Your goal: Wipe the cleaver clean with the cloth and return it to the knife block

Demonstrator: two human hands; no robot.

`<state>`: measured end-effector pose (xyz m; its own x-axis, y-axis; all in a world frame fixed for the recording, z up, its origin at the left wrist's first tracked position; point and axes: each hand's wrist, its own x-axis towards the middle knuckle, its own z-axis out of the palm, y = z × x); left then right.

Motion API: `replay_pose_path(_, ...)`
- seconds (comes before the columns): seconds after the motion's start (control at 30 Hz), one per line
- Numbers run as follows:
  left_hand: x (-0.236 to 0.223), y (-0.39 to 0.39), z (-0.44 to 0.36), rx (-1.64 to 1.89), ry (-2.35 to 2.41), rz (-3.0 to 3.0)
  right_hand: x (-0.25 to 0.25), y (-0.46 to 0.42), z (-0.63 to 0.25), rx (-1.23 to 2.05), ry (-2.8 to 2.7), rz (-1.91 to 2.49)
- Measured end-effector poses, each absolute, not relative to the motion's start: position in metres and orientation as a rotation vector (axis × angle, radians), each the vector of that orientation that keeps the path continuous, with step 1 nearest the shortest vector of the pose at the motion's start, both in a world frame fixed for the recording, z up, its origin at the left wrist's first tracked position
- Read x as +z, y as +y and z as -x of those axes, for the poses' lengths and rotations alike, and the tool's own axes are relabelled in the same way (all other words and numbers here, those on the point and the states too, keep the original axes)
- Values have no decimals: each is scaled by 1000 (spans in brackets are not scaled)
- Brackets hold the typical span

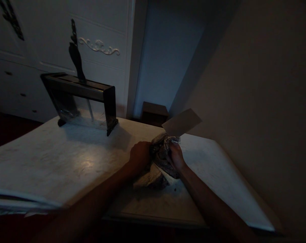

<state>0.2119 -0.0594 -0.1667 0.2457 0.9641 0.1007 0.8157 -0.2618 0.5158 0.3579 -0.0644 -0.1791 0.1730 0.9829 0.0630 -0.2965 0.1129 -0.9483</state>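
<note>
My left hand (140,154) is closed in a fist at the left side of a bunched dark patterned cloth (161,157). A cleaver's broad, flat blade (182,122) sticks out past the cloth to the upper right, in line with that fist. The cleaver's handle is hidden by my left hand and the cloth. My right hand (177,156) grips the cloth from the right, its thumb on top near the base of the blade. The cloth's loose lighter end (150,179) hangs down toward the table, below both hands.
A knife block (78,86) with clear sides stands at the table's back left, a dark-handled tool (75,60) upright in it. The marbled table (54,155) runs to a wall at right. Behind are a white cabinet (99,27) and a small dark box (155,113).
</note>
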Motion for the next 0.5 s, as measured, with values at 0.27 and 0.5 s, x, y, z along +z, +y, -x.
replay_pose_path(0.27,-165,-53,-205,670,1569,-1999,-176,-71,-351,1186,-952,973)
replay_pose_path(0.5,-169,-46,-202,692,1551,-1868,-185,-66,-356,1069,-1013,1041)
